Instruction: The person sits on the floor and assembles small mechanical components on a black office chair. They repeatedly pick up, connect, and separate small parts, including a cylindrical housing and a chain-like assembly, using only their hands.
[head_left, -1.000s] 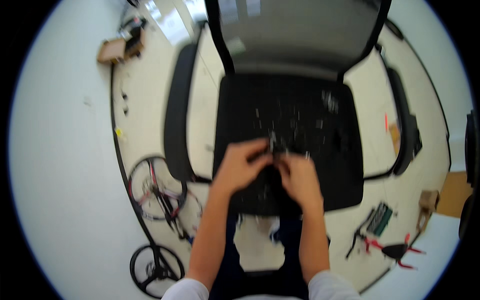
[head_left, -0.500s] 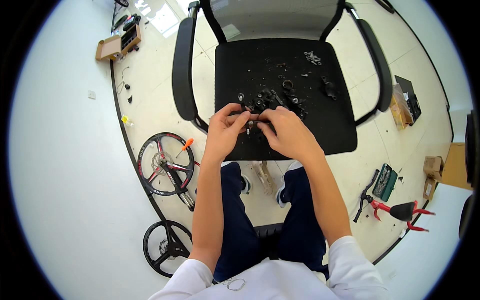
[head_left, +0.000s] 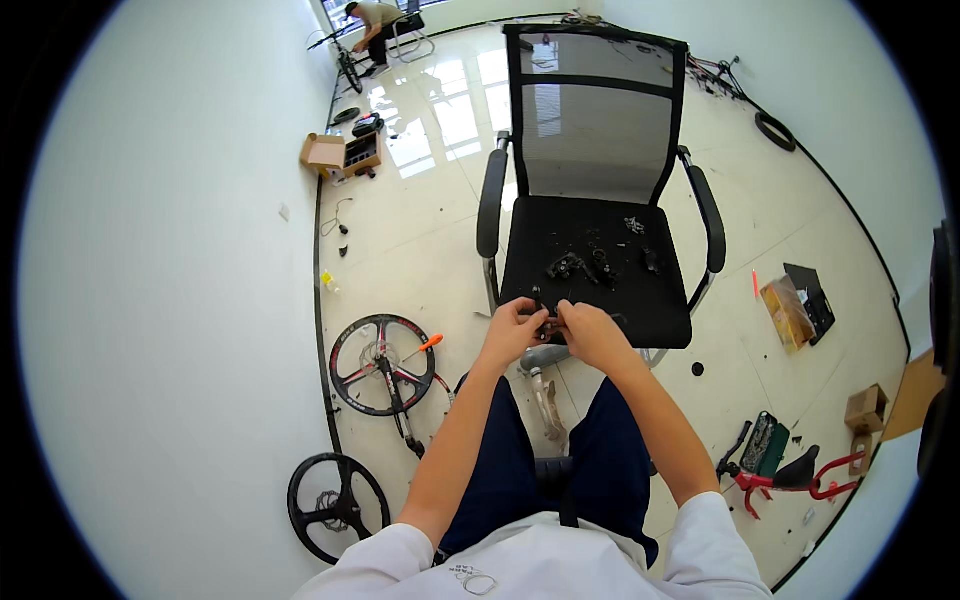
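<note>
A small black part, too small to make out its exact kind, is held between both hands just over the front edge of a black office chair's seat. My left hand pinches its left side, a short dark piece sticking up beside the fingers. My right hand has its fingertips closed on the right side. Beyond the hands, dark mechanical parts lie on the seat, with another black assembly beside them. Farther right are a black piece and a pile of small silver hardware.
On the floor at left lie a three-spoke wheel, an orange-handled screwdriver and a black wheel. A green toolbox and red bike frame are at right. A person sits beside a bicycle, far left.
My view has tilted up, showing the chair back and far room. Both hands, still holding the black part, have drawn back from the parts to the seat's front edge.
</note>
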